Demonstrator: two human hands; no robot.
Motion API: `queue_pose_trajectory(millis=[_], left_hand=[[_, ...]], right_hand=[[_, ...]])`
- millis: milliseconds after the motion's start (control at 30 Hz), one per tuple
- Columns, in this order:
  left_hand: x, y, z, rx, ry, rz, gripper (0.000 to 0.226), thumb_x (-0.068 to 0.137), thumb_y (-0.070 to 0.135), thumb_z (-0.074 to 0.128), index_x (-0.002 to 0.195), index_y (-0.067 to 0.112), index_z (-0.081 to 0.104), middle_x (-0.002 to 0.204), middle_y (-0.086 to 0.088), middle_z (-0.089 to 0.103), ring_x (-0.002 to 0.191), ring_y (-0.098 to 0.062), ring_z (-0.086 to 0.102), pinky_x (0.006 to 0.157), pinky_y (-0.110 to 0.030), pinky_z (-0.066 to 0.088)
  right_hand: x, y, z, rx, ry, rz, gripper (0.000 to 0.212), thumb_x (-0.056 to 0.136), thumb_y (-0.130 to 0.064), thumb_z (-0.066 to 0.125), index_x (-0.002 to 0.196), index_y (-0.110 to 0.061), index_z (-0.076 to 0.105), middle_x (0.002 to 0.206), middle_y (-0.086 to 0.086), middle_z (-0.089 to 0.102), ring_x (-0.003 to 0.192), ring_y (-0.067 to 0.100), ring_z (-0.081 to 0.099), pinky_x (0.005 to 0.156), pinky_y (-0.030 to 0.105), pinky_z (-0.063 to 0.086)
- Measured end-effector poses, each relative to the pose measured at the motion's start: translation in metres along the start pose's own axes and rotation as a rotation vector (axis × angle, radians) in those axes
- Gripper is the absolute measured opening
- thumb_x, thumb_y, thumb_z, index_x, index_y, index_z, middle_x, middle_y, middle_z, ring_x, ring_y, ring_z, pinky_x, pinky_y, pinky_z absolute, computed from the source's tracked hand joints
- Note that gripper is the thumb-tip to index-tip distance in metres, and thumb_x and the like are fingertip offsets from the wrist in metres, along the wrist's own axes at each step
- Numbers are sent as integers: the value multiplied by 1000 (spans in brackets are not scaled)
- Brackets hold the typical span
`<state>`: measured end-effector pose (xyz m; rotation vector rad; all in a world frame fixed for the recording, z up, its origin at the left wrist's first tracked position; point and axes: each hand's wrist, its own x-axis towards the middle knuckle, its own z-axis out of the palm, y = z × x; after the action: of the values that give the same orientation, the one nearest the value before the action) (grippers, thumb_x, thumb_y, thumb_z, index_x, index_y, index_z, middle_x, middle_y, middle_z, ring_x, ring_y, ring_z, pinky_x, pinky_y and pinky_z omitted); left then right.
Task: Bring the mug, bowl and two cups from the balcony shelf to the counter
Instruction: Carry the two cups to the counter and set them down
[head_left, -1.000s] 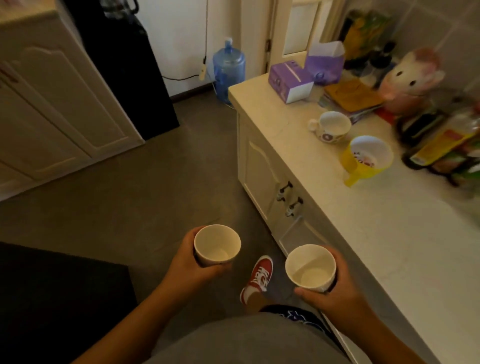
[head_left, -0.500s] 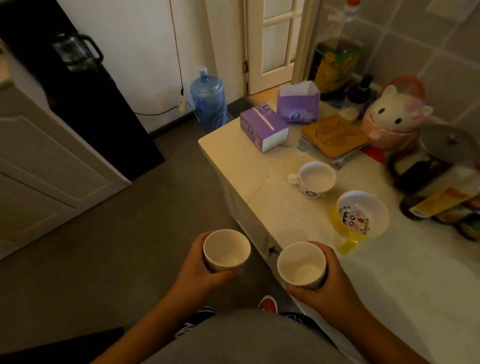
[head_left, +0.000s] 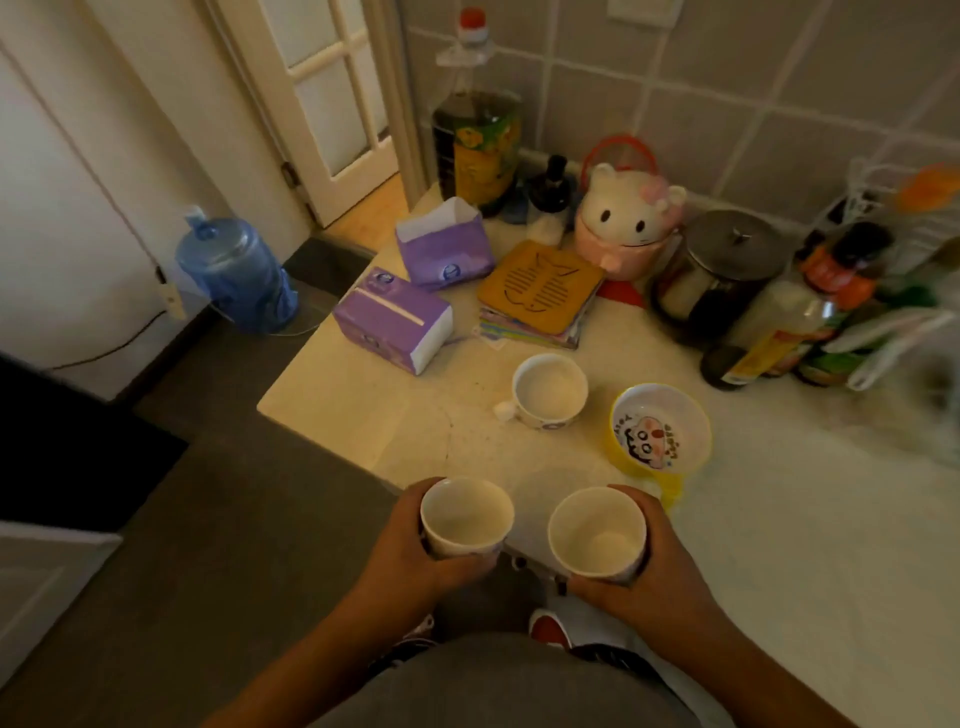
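Note:
My left hand (head_left: 415, 551) grips a white cup (head_left: 465, 517) and my right hand (head_left: 654, 566) grips a second white cup (head_left: 596, 531). Both cups are upright and empty, held at the near edge of the pale counter (head_left: 779, 545). On the counter beyond them stand a white mug (head_left: 548, 391) with its handle to the left and a yellow bowl (head_left: 660, 430) with a cartoon print inside. The bowl's handle is partly hidden behind the right cup.
At the back of the counter are two purple tissue packs (head_left: 395, 317), a stack of coasters (head_left: 540, 293), a cat-shaped jar (head_left: 628, 223), a glass jar with metal lid (head_left: 717, 275) and several bottles (head_left: 779, 332). A blue water jug (head_left: 234, 273) stands on the floor to the left.
I have stepped closer to the counter. Both cups have moved forward to its near edge, and the mug and bowl now lie right beyond them.

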<state>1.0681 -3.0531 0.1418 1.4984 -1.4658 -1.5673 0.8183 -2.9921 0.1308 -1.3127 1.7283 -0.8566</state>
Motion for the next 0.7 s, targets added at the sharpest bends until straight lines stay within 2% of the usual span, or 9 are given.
queue_pose_trajectory(millis=[67,133,200,267,333,467,567,700], left_hand=[[20,-1,-11,56,-63,34,78,57,28,91,121,36,48,116,14,61,103,6,59,74,-12,53],[37,-1,-20,127,-117,71,80,54,38,91,120,45,46,115,23,59,104,10,55,71,-8,51],[53,-1,-29,200,-186,121,81,53,48,89,119,53,42,116,34,53,107,13,52,70,-2,48],[67,-1,-36,256,-244,176,80,54,54,86,120,55,40,119,36,50,111,12,51,72,0,47],[79,-4,-40,287,-279,220,80,54,58,85,121,53,41,120,34,50,113,9,51,76,-3,47],[96,-6,-37,334,-297,250,84,50,62,83,123,50,41,118,32,52,111,8,51,85,-18,47],[101,-4,-22,357,-283,291,83,51,57,85,122,50,42,120,28,51,110,6,52,90,-24,48],[101,2,-2,360,-264,359,80,52,56,85,116,59,38,117,40,47,111,14,48,88,-18,42]], right_hand=[[-4,-11,7,7,66,40,86,46,-62,81,118,-61,34,117,-40,50,111,-12,51,87,20,47],[-10,-21,14,2,137,70,85,45,-58,83,116,-63,36,118,-40,50,110,-12,51,83,17,46],[-15,-29,23,-10,207,116,86,44,-56,85,116,-59,39,117,-32,54,111,-1,54,86,27,50],[-19,-35,31,-15,261,159,86,42,-54,86,116,-53,42,118,-25,54,112,7,54,90,37,50],[-24,-38,38,-3,299,190,84,42,-52,87,113,-52,42,117,-23,55,109,4,55,87,32,49],[-33,-39,43,17,369,261,81,39,-56,85,107,-60,40,110,-30,56,100,-13,53,74,13,42],[-38,-36,42,-9,387,311,83,38,-62,82,108,-63,37,108,-30,55,99,-10,53,72,12,42],[-45,-29,35,-55,370,358,87,38,-62,84,109,-66,34,106,-31,57,97,-9,55,70,14,43]])
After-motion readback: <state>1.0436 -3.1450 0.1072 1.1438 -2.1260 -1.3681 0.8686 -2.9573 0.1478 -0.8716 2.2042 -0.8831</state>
